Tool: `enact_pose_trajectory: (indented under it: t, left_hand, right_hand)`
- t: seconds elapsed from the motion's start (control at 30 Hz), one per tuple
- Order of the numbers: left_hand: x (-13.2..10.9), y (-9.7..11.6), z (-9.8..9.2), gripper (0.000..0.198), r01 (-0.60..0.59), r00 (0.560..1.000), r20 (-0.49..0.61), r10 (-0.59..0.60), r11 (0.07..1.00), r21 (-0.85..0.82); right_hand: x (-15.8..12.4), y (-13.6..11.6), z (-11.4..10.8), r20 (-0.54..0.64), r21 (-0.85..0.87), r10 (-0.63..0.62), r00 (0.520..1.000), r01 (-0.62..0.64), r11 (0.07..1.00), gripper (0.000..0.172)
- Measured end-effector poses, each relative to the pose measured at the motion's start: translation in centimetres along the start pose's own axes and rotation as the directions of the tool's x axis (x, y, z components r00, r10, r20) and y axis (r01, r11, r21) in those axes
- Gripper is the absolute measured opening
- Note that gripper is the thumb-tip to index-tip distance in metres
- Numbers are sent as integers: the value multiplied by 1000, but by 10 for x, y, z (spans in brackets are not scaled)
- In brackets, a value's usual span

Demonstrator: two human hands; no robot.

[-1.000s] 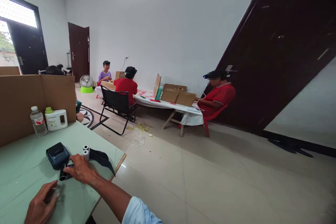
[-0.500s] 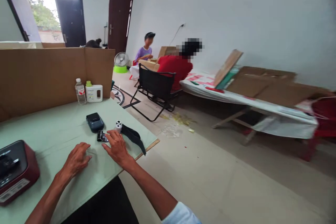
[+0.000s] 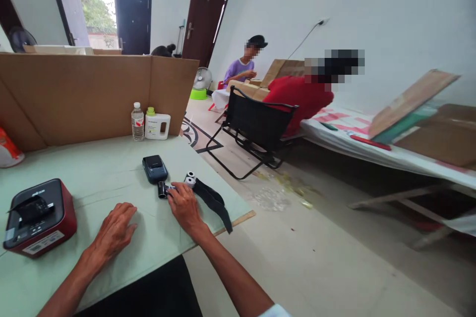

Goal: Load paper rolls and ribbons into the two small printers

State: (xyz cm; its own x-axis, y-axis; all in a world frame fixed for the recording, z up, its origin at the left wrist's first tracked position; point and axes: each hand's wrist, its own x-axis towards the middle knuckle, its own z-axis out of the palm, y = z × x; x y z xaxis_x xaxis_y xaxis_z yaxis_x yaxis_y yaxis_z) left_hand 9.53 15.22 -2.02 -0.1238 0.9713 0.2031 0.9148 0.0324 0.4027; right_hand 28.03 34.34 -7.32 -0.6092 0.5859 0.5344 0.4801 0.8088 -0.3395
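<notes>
My right hand (image 3: 183, 206) rests on the pale green table (image 3: 92, 178), fingers closed over a small black roll (image 3: 162, 189) lying by a dark blue handheld printer (image 3: 154, 168). Two white paper rolls (image 3: 190, 179) and a black strap (image 3: 213, 200) lie just right of that hand. My left hand (image 3: 113, 232) lies flat on the tabletop, fingers spread, holding nothing. A red and black device (image 3: 37, 216) sits to its left.
A cardboard screen (image 3: 85, 94) stands along the table's back, with a water bottle (image 3: 137, 122) and a white jug (image 3: 157, 125) before it. Two other people sit at a long table (image 3: 372, 151) to the right, one on a black folding chair (image 3: 256, 131).
My view has swung left, bringing the red device and more of the table into sight. Both hands stay on the table, the right still on the black roll.
</notes>
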Motion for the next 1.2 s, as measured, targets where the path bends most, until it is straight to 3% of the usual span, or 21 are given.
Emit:
enact_pose_trajectory:
  t: [0.1, 0.17, 0.27, 0.37, 0.47, 0.63, 0.87, 1.03, 1.2]
  left_hand:
    - [0, 2, 2, 36, 48, 999, 15, -48, 999, 7]
    - [10, 2, 3, 40, 96, 995, 41, -96, 995, -2]
    - [38, -2, 5, 47, 195, 976, 101, -194, 981, 0]
    - [74, -6, 9, 47, 236, 966, 110, -235, 972, 6]
    - [109, -10, 16, 40, 270, 958, 95, -269, 963, 10]
    - [144, -10, 30, 50, 304, 951, 56, -304, 953, 10]
    - [149, -12, 41, 42, 335, 942, -13, -336, 942, -12]
    - [146, -19, 35, 43, 325, 941, -75, -329, 944, -60]
    - [110, -23, 13, 46, 317, 934, -147, -327, 944, -88]
  right_hand:
    - [17, -4, 3, -81, 61, -12, 997, 17, 998, 26]
    - [35, -5, 9, -70, 69, 38, 997, -34, 997, 33]
    - [60, 1, 20, 44, 35, 149, 988, -151, 988, 41]
    - [76, 11, 30, 129, 11, 205, 970, -208, 978, 36]
    - [84, 20, 35, 185, -3, 240, 953, -244, 970, 27]
    - [91, 24, 39, 236, -10, 270, 934, -275, 961, 28]
    - [94, 20, 38, 225, 34, 267, 937, -281, 959, 28]
    - [99, 6, 36, 175, 84, 235, 956, -252, 964, 27]
    - [89, -26, 37, 132, 169, 171, 976, -193, 967, 28]
